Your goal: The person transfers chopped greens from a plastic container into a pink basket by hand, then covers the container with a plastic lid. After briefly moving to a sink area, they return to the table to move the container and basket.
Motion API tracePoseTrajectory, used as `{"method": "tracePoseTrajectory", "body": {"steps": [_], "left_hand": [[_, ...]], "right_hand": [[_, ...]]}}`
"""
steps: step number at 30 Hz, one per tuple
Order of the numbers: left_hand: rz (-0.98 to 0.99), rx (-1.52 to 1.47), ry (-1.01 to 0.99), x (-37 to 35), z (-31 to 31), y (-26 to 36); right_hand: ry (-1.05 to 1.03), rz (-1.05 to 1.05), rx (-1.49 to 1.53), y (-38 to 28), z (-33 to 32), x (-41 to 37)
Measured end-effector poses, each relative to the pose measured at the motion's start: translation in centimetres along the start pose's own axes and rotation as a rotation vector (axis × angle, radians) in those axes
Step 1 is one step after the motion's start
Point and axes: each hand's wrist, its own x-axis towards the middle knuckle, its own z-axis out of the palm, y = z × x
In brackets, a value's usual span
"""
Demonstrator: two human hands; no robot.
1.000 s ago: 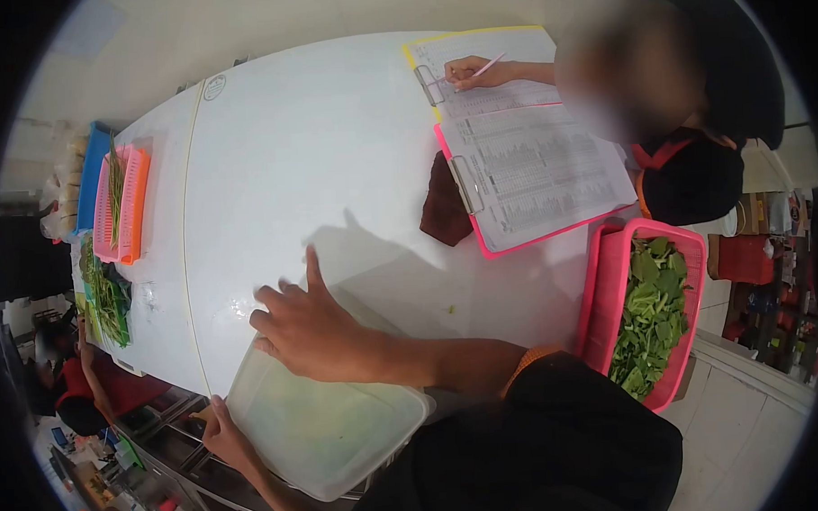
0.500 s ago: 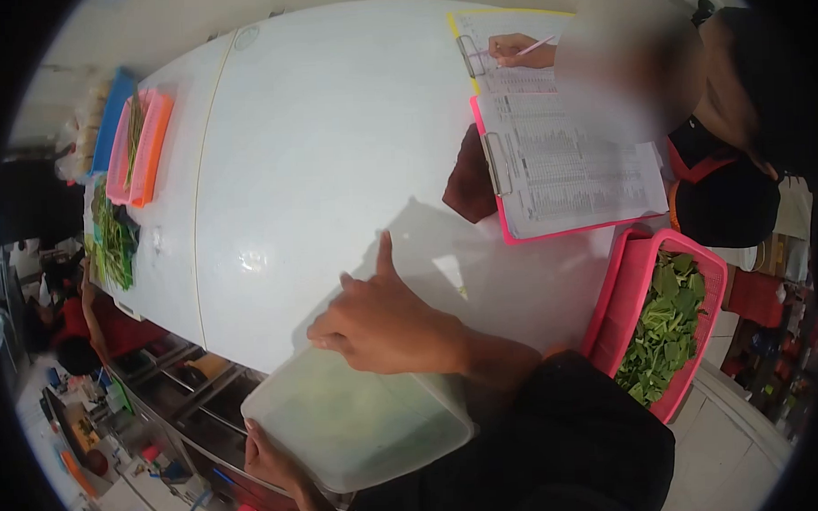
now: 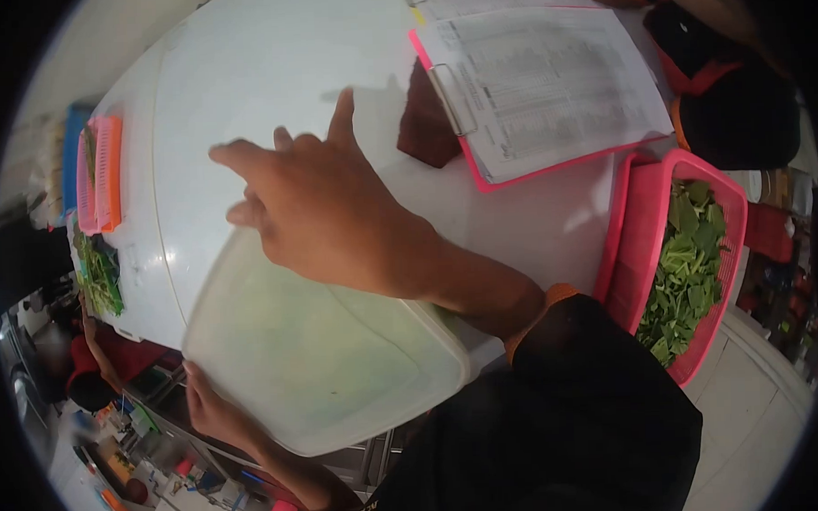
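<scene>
A translucent lidded container (image 3: 295,350) with something pale green inside is tilted at the near edge of the white table. My left hand (image 3: 218,411) grips its lower left side, thumb against the rim. Over the container's far edge is my right hand (image 3: 312,200), fingers spread, the little finger side raised and the other fingers partly bent; no object shows in it. The container's underside is hidden.
A pink clipboard with papers (image 3: 556,88) lies on the white table (image 3: 268,89) beside a dark red cloth (image 3: 429,120). Pink baskets, one with cut greens (image 3: 684,273), stand right. Small baskets (image 3: 100,172) and greens (image 3: 99,275) sit far left. Other people are at right and left.
The container and both my hands have moved up and left in view, and the container appears larger. My right hand's fingers have spread. The clipboards have shifted up as the view moved.
</scene>
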Motion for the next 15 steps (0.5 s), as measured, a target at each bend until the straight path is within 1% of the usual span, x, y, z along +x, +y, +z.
{"method": "tracePoseTrajectory", "body": {"steps": [3, 4, 6, 7, 8, 10, 11, 13, 15], "left_hand": [[0.028, -0.066, -0.021, 2.9, 1.7, 1.1], [0.088, -0.035, -0.023, 3.9, 1.7, 1.0], [0.190, 0.124, -0.029, 6.0, 1.4, 0.7], [0.263, 0.186, -0.059, 7.7, 1.2, 0.0], [0.355, 0.270, -0.058, 9.3, 1.5, 0.1], [0.538, 0.455, -0.055, 11.2, 1.3, 0.9], [0.536, 0.647, -0.027, 11.8, 1.6, 1.7], [0.547, 0.843, -0.046, 11.1, 1.6, 3.8], [0.585, 1.034, -0.082, 9.7, 0.9, 5.8]], "right_hand": [[0.166, 0.027, -0.143, 0.1, 0.0, 0.1], [0.172, -0.029, -0.167, 0.1, 0.1, 0.1], [0.178, -0.129, -0.206, -0.2, 1.0, -0.4], [0.277, -0.208, -0.259, -0.5, 1.6, -0.8], [0.265, -0.195, -0.227, -1.3, 2.4, -1.0], [0.061, -0.126, -0.149, -2.5, 3.2, -1.6], [0.010, -0.138, -0.164, -2.8, 2.8, -2.2], [-0.088, -0.182, -0.196, -3.2, 1.1, -3.5], [-0.178, -0.243, -0.300, -3.3, 0.0, -4.4]]}}
